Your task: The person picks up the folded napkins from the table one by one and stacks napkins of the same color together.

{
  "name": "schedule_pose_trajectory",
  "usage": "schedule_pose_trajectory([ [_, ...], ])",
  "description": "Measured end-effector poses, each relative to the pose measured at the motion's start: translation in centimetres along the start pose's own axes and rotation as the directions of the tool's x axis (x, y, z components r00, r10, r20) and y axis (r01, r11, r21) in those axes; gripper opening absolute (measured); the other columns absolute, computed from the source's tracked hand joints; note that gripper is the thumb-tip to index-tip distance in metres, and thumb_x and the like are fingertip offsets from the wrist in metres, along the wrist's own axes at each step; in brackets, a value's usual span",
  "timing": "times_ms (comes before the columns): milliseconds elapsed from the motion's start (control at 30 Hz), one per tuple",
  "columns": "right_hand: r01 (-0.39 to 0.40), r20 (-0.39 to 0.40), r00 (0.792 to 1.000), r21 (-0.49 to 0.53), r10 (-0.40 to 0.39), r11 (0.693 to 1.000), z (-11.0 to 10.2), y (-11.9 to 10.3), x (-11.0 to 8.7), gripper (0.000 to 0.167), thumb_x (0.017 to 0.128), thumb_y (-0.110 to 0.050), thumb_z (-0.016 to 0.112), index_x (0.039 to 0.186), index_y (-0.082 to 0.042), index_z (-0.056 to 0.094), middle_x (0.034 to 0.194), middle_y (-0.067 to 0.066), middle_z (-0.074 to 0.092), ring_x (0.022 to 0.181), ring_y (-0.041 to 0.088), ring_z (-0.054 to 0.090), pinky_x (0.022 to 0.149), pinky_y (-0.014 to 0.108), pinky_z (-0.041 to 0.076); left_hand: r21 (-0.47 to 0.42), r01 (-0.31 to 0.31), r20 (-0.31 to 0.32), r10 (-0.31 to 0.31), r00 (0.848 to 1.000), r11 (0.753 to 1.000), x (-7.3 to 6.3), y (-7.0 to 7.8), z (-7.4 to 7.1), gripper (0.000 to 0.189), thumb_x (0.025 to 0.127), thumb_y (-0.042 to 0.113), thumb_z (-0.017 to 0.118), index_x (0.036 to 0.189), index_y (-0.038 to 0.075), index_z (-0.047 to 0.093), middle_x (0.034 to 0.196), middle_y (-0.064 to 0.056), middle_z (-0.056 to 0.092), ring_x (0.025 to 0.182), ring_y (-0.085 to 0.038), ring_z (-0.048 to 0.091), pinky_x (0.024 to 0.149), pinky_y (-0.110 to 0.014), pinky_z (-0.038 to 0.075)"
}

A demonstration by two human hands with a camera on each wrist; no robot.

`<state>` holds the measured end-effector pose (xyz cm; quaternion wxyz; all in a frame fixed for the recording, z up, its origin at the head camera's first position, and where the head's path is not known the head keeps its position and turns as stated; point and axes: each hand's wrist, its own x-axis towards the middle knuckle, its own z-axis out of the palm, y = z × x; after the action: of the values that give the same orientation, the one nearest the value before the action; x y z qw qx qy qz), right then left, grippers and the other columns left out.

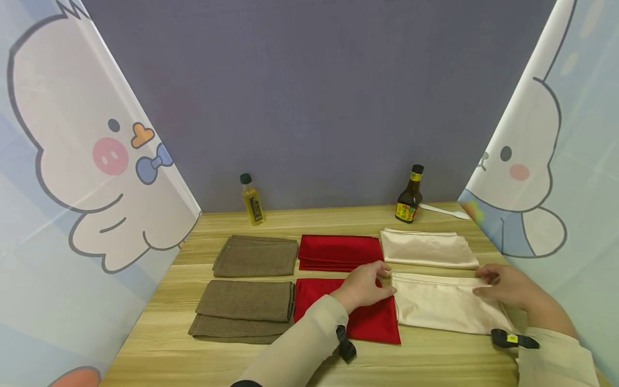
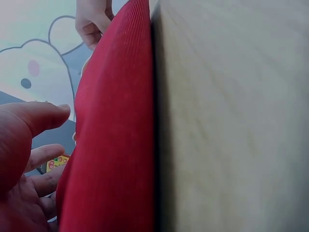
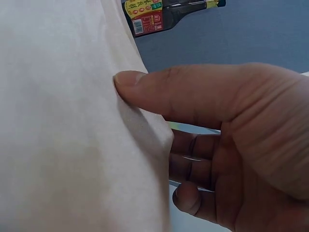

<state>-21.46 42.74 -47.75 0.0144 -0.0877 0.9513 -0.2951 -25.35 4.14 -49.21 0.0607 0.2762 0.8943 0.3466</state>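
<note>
A folded cream cloth (image 1: 445, 303) lies in the front row at the right. At its right edge my right hand (image 1: 508, 287) pinches the fabric; in the right wrist view the thumb (image 3: 145, 89) is on top and the other fingers are partly behind the cloth. My left hand (image 1: 365, 285) is by the cream cloth's left edge, above a folded red cloth (image 1: 369, 325). Its thumb and fingers are apart in the left wrist view, with nothing seen between them. The forearm covers part of that red cloth.
Behind lie another cream cloth (image 1: 427, 248) and another red cloth (image 1: 338, 250). Two brown cloths (image 1: 258, 258) are at the left. An oil bottle (image 1: 252, 201), a dark sauce bottle (image 1: 410, 196) and a white plastic spoon (image 1: 447, 211) are along the back wall (image 1: 319, 107).
</note>
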Motion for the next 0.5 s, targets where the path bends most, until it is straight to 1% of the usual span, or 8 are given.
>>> schedule_pose_trajectory([
  [67,0.011,-0.002,1.000,0.000,-0.011,1.000,0.01,-0.06,0.06,0.039,0.085,-0.014,0.087,0.112,0.008,0.069,0.099,0.007,0.067,0.083,0.008,0.057,0.070,0.027,0.051,0.030,-0.010,0.008,0.009,1.000,0.999,0.10,0.12,0.18,0.047,0.092,0.037,0.082,0.134,0.022,0.066,0.118,0.014,0.070,0.103,0.002,0.062,0.090,-0.018,0.048],
  [133,0.016,-0.002,1.000,0.007,-0.016,1.000,0.01,-0.12,0.10,0.038,0.085,-0.013,0.087,0.111,0.009,0.069,0.098,0.008,0.067,0.083,0.009,0.058,0.070,0.027,0.051,0.089,-0.026,0.018,0.025,1.000,0.996,0.16,0.26,0.34,0.048,0.092,0.039,0.082,0.135,0.022,0.066,0.117,0.013,0.069,0.105,0.001,0.061,0.092,-0.017,0.047],
  [267,0.020,0.002,1.000,0.011,-0.020,1.000,0.05,-0.09,0.11,0.037,0.085,-0.012,0.087,0.111,0.008,0.071,0.099,0.008,0.068,0.084,0.009,0.058,0.070,0.027,0.051,0.209,-0.061,0.036,0.054,0.998,0.976,0.24,0.47,0.57,0.052,0.092,0.043,0.081,0.137,0.021,0.066,0.116,0.013,0.066,0.108,-0.001,0.059,0.095,-0.018,0.045],
  [400,0.020,0.010,1.000,-0.010,-0.020,1.000,0.17,0.21,0.13,0.036,0.086,-0.015,0.087,0.112,0.006,0.073,0.101,0.008,0.069,0.085,0.008,0.058,0.070,0.027,0.052,0.254,-0.066,0.035,0.058,0.998,0.965,0.41,0.57,0.70,0.053,0.092,0.046,0.080,0.138,0.022,0.067,0.116,0.013,0.065,0.108,-0.002,0.059,0.095,-0.020,0.046],
  [500,0.021,0.031,0.999,-0.004,-0.021,1.000,0.25,0.47,0.17,0.035,0.087,-0.015,0.085,0.113,0.007,0.074,0.102,0.009,0.072,0.084,0.007,0.061,0.069,0.028,0.053,0.260,-0.062,0.025,0.057,0.998,0.964,0.46,0.65,0.71,0.052,0.091,0.046,0.081,0.136,0.022,0.069,0.115,0.012,0.065,0.108,-0.003,0.059,0.094,-0.023,0.047],
])
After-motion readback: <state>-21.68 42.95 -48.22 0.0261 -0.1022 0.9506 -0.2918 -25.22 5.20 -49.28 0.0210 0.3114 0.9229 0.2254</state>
